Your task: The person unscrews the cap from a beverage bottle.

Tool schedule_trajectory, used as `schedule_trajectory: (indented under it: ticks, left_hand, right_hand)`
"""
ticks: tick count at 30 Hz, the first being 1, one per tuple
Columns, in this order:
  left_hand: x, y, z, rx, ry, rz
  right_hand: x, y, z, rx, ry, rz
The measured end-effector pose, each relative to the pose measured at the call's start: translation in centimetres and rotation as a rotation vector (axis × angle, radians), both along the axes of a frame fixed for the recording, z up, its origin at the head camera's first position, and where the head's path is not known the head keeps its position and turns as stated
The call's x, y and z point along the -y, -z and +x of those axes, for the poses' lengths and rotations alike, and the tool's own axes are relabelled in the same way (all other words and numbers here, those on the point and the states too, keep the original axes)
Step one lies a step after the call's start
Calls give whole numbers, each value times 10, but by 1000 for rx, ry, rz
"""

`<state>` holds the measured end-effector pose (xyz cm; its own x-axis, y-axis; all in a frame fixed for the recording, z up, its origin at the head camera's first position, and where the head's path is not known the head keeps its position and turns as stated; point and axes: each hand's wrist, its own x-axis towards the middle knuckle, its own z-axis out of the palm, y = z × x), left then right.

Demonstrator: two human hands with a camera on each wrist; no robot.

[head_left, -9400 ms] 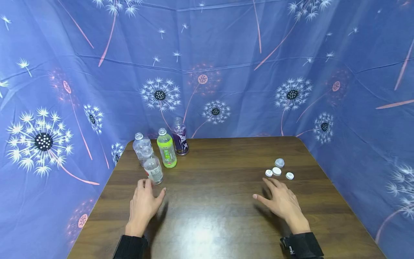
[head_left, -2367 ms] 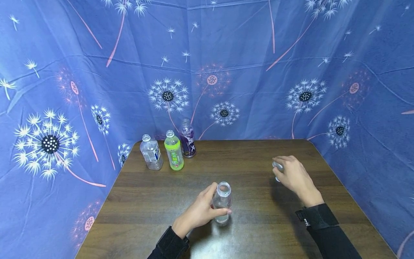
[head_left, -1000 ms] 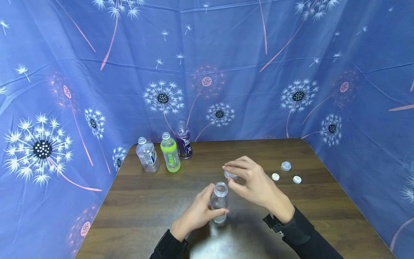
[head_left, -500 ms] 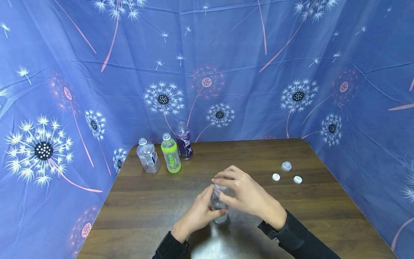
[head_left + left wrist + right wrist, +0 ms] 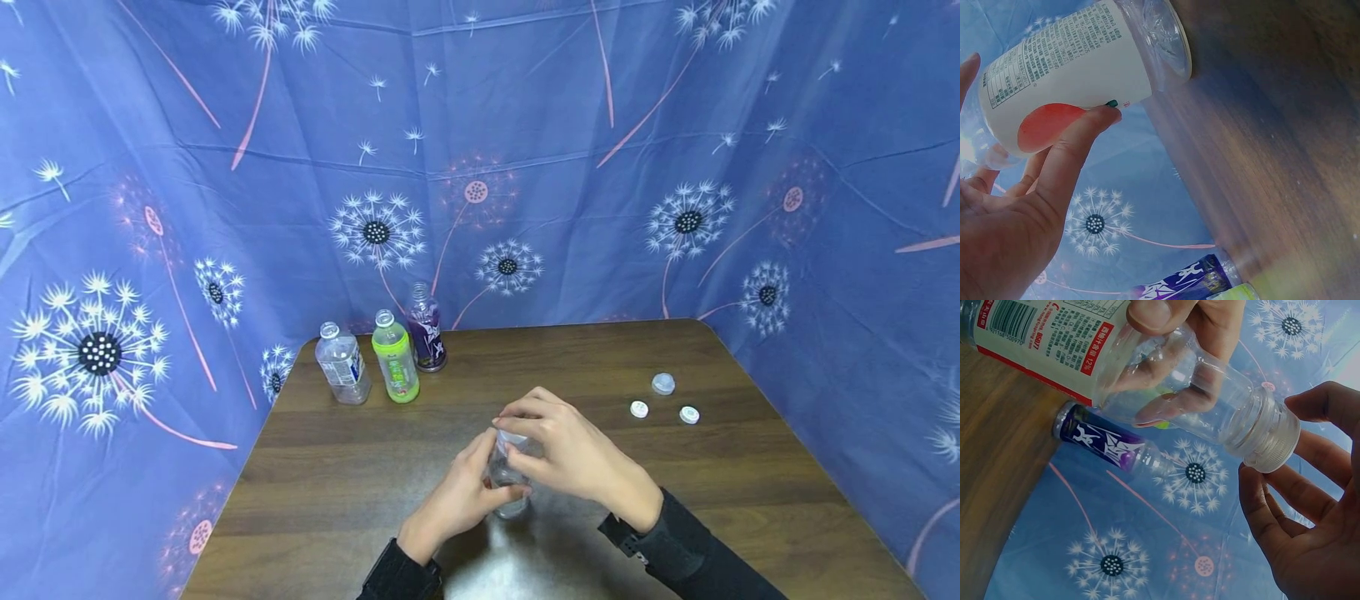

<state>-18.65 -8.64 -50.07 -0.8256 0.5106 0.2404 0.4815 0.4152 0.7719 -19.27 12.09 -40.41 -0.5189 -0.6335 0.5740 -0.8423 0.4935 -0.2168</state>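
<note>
A clear plastic bottle [image 5: 507, 475] stands upright at the middle front of the table. My left hand [image 5: 459, 493] grips it round the body, thumb in front. In the left wrist view its white label [image 5: 1066, 75] shows small print and a red spot. On the bottle's mouth sits a clear, ridged cap [image 5: 1277, 442], pinched between the thumb and fingers of my right hand [image 5: 573, 450]. From the head, those fingers mostly cover the cap. In the right wrist view the neck is seen straight in line with the cap.
At the back left of the wooden table [image 5: 337, 500] stand three uncapped bottles: a clear one [image 5: 343, 371], a green-labelled one [image 5: 395, 362] and a purple one [image 5: 427, 333]. To the right lie a translucent cap [image 5: 663, 383] and two white caps [image 5: 639, 409]. A blue patterned cloth [image 5: 570, 208] hangs behind.
My left hand brought the bottle from the back-left group to the middle. My right hand picked up one cap at the right and carried it left onto the bottle's mouth.
</note>
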Motion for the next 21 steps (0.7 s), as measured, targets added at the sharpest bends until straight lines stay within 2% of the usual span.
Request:
schedule_trajectory:
  ticks: [5,14,21]
  left_hand:
    - [2,-1,-1,-16,4,-3]
    - [1,1,-1,1,-8,-9]
    - [1,-1,-1,8,-3,1]
  right_hand:
    - [2,1,0,-14,2,16]
    - [4,2,-1,-52,49,51]
    - [8,0,0,-73,128,104]
